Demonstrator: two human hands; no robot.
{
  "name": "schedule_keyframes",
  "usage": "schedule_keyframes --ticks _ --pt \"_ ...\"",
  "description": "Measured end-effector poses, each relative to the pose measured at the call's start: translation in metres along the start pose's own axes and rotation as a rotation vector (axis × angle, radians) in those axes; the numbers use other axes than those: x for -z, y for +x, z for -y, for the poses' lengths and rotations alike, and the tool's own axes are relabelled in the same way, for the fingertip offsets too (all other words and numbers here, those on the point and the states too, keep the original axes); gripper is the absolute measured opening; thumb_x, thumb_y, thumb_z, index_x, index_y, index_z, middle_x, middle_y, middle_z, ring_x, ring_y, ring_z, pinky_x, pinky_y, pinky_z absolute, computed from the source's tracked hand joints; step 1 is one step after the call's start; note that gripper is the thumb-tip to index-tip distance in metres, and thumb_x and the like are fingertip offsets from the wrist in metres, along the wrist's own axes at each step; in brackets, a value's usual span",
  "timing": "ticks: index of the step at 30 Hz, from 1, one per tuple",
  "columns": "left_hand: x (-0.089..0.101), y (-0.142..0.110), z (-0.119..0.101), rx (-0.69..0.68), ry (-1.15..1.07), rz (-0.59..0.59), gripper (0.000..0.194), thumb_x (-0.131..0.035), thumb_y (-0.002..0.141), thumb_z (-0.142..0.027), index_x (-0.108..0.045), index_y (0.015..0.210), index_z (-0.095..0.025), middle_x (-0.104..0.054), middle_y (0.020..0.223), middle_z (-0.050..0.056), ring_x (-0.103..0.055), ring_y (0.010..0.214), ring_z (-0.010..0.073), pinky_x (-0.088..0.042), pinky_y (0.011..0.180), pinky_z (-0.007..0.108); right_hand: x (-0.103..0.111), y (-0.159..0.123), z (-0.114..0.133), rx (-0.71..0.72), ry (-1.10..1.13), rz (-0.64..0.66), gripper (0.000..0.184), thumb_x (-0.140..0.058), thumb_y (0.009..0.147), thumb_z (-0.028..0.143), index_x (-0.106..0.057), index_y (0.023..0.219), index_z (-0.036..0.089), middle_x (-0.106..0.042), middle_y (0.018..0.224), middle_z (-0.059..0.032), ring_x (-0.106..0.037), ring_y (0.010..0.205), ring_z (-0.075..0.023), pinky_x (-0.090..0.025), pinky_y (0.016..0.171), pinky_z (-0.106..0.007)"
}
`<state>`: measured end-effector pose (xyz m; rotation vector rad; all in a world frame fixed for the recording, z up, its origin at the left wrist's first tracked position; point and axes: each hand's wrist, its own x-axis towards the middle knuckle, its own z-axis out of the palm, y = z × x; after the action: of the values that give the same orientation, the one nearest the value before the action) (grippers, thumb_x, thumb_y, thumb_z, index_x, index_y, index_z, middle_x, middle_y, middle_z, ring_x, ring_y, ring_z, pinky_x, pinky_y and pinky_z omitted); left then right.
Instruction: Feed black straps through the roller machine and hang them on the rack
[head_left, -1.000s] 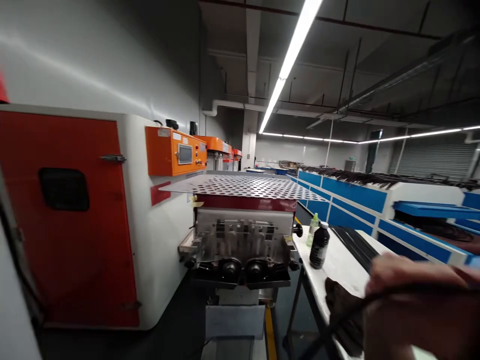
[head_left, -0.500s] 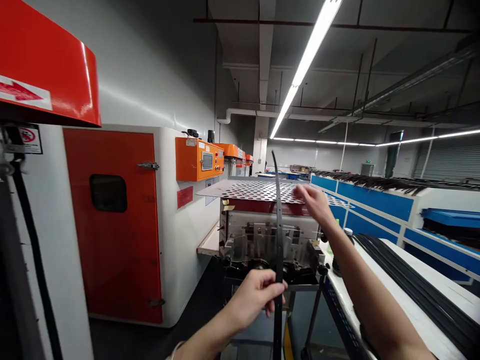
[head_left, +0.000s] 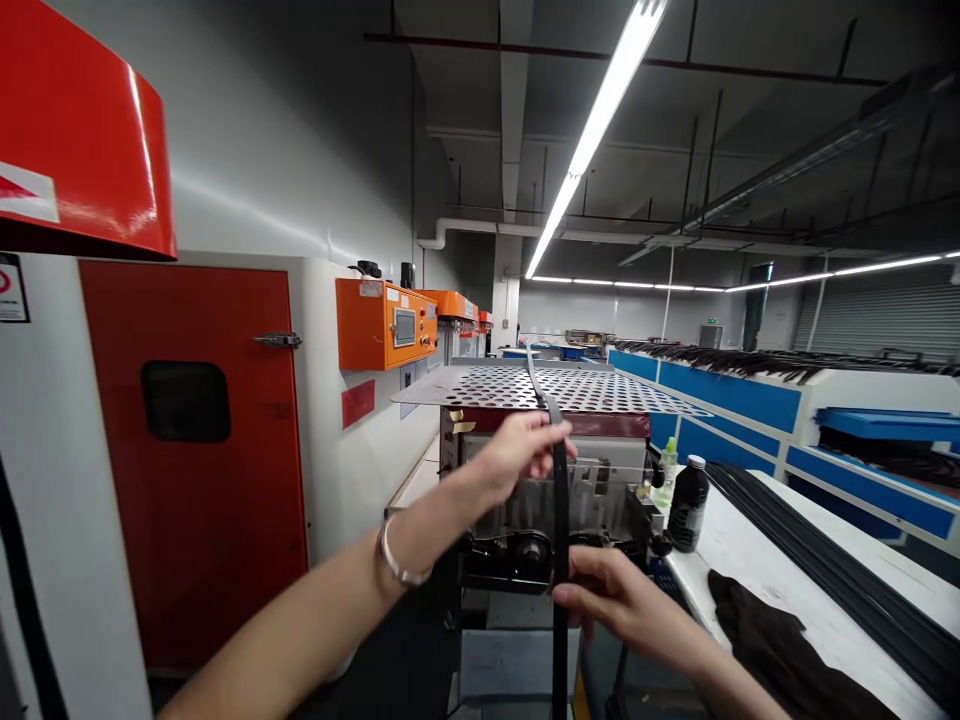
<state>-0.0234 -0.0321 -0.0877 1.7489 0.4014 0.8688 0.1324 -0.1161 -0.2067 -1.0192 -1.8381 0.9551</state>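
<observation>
The fingers (head_left: pixel 541 442) of the left hand (head_left: pixel 517 455) curl shut on a long black strip (head_left: pixel 559 515) up high, and the right hand (head_left: pixel 607 595) pinches it lower down, so the thin, flat strip stands up straight before a big machine (head_left: pixel 502 500), its top end bending back.

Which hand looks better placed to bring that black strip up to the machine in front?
Probably the left hand: it grips the black strip higher up, closer to the machine's perforated metal plate, while the right hand holds the strip lower down.
</observation>
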Motion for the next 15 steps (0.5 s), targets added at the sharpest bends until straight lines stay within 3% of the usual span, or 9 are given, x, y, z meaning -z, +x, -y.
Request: schedule_keyframes --ticks 2,5,8,11,15 --pt "0.014 0.027 -0.037 -0.084 0.032 0.012 0.023 -0.063 0.084 -0.033 -0.063 0.090 -0.012 -0.066 0.087 0.006 -0.047 0.053 0.0019 -0.034 0.047 0.019 0.019 0.012 0.022 0.067 -0.098 0.002 0.034 -0.059 0.088 0.052 -0.057 0.085 0.018 -0.054 0.070 0.0024 -0.058 0.060 -0.0133 -0.048 0.054 -0.024" --pt "0.027 0.065 -0.088 -0.215 0.056 0.017 0.017 -0.064 0.085 -0.028 -0.065 0.087 -0.011 -0.064 0.085 0.007 -0.048 0.058 0.0031 -0.033 0.050 0.022 0.050 0.041 0.059 0.257 -0.278 -0.124 0.029 -0.056 0.091 0.046 -0.057 0.084 0.019 -0.056 0.072 0.0017 -0.059 0.063 -0.0136 -0.046 0.057 -0.024" --pt "0.031 0.093 -0.121 -0.318 0.092 -0.025 0.016 -0.066 0.084 -0.026 -0.062 0.079 -0.011 -0.062 0.080 0.006 -0.046 0.055 0.0026 -0.027 0.047 0.022 0.074 0.072 0.081 0.420 -0.430 -0.256 0.026 -0.056 0.091 0.040 -0.055 0.076 0.020 -0.056 0.070 0.0011 -0.058 0.061 -0.0141 -0.046 0.058 -0.026" --pt "0.034 0.109 -0.132 -0.368 0.138 -0.074 0.014 -0.066 0.084 -0.022 -0.060 0.077 -0.012 -0.062 0.078 0.005 -0.041 0.051 0.0015 -0.021 0.045 0.022 0.089 0.095 0.082 0.503 -0.506 -0.317 0.026 -0.056 0.091 0.038 -0.054 0.073 0.020 -0.056 0.069 0.0007 -0.057 0.060 -0.0144 -0.048 0.059 -0.027" --pt "0.036 0.111 -0.121 -0.411 0.197 -0.131 0.015 -0.062 0.087 -0.022 -0.056 0.075 -0.014 -0.063 0.076 0.005 -0.042 0.048 0.0014 -0.021 0.046 0.023 0.093 0.107 0.066 0.508 -0.491 -0.296 0.031 -0.057 0.090 0.042 -0.049 0.069 0.021 -0.052 0.069 0.0015 -0.056 0.059 -0.0135 -0.050 0.058 -0.027"
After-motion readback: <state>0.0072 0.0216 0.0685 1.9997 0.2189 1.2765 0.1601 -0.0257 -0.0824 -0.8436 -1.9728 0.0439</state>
